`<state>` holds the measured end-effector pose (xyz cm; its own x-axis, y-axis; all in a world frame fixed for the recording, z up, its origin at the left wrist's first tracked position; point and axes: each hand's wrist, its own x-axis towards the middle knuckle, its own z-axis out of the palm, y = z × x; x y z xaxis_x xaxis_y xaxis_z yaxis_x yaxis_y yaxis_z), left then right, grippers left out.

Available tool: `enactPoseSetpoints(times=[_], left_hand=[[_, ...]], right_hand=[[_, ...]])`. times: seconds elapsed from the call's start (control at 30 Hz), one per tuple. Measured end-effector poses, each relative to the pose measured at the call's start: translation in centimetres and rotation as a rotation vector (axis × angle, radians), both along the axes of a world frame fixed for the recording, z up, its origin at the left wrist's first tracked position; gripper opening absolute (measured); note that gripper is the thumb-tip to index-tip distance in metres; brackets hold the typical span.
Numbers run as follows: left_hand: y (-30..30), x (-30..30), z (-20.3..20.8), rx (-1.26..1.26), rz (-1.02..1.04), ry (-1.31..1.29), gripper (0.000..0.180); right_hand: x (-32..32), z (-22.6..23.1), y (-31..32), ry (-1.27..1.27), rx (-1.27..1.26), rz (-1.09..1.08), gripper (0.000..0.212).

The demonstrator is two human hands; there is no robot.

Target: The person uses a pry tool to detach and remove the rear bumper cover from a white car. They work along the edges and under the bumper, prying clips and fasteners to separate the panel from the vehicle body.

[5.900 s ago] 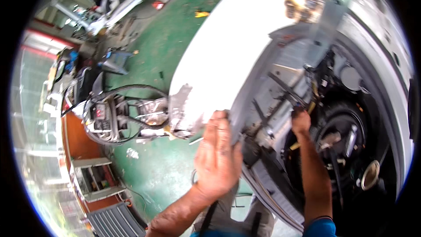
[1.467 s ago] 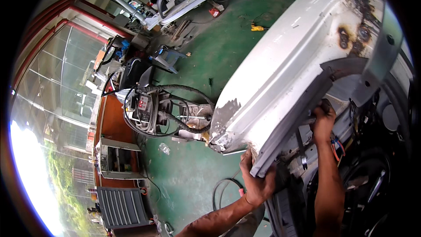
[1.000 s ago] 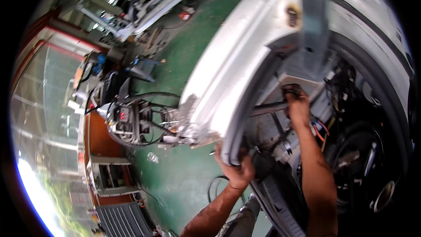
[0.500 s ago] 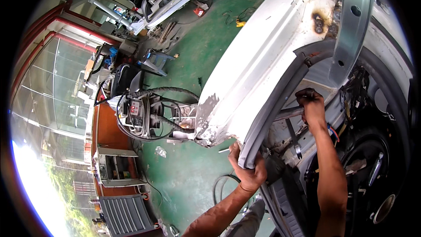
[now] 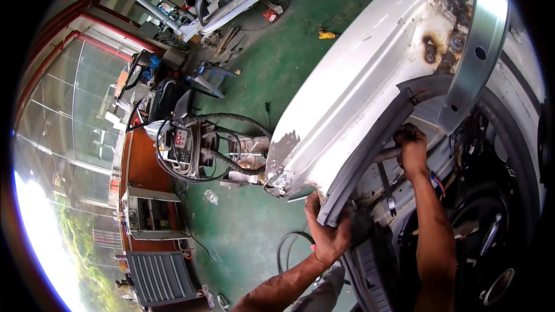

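A white car body panel (image 5: 341, 92) runs diagonally across the middle, bordered by a black rubber door seal (image 5: 370, 156). My left hand (image 5: 328, 231) is closed around the lower end of this seal, at the panel's corner. Inside the opening, my right hand (image 5: 411, 153) makes a fist around a dark bar (image 5: 386, 154). The bar's far end disappears behind the seal, so its kind is hidden. Below that fist, an open-ended wrench (image 5: 388, 193) rests on the inner metal. A shiny metal beam with holes (image 5: 477, 52) stands above the right hand, near burnt, rusty weld spots (image 5: 429, 49).
A machine with coiled cables (image 5: 188, 147) stands left of the panel on the green floor (image 5: 237, 219). Further left are a small cabinet (image 5: 153, 214) and a grey ribbed panel (image 5: 161, 277). Hoses (image 5: 289, 248) lie below my left hand. Wires and dark parts fill the right side.
The view has shifted slightly, so the car panel sits a little further right and lower. Both hands keep their holds on the seal and the bar.
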<state>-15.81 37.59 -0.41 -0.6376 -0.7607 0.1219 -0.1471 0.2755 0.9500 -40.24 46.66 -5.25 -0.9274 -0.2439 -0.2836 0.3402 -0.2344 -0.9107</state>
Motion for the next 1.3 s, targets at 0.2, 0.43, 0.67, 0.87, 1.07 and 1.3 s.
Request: enactPoseSetpoints(times=[0.2, 0.43, 0.67, 0.87, 1.07, 1.3], left_hand=[[0.6, -0.9, 1.5, -0.162, 0.005, -0.023, 0.071], [0.4, -1.2, 1.7, 0.003, -0.042, 0.125, 0.073], [-0.8, -1.9, 0.3, -0.455, -0.003, 0.126, 0.055], [-0.5, -1.9, 0.3, -0.535, 0.024, 0.101, 0.061], [-0.4, -1.9, 0.1, -0.471, 0.046, 0.123, 0.06], [0.6, -1.9, 0.7, -0.231, 0.062, 0.163, 0.06]], right_hand=[[-0.6, 0.5, 0.0, 0.025, -0.017, 0.003, 0.013], [-0.9, -2.0, -0.1, 0.106, -0.011, 0.0, 0.011], [0.5, -0.2, 0.2, -0.009, 0.08, -0.065, 0.012], [1.1, 2.7, 1.7, -0.054, 0.119, -0.04, 0.018], [0.0, 3.6, 0.2, -0.026, 0.151, -0.019, 0.012], [-0.1, 0.7, -0.1, -0.043, 0.083, 0.016, 0.006]])
